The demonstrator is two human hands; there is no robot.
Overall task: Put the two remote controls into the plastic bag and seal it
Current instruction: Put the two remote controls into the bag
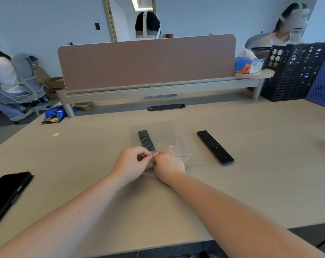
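Observation:
A clear plastic bag (164, 138) lies flat on the desk in front of me. One black remote control (145, 140) shows through the bag's left side; I cannot tell whether it is inside the bag or under it. A second black remote control (214, 146) lies bare on the desk to the right of the bag. My left hand (132, 161) and my right hand (168, 165) meet at the bag's near edge, and both pinch the plastic there with closed fingers. The hands hide the near end of the bag.
A dark phone (6, 192) lies at the desk's left front. A pink divider panel (146, 62) stands across the back. A tissue box (251, 65), a black crate (295, 71) and a blue basket (323, 84) sit at the right rear. People sit beyond the desk.

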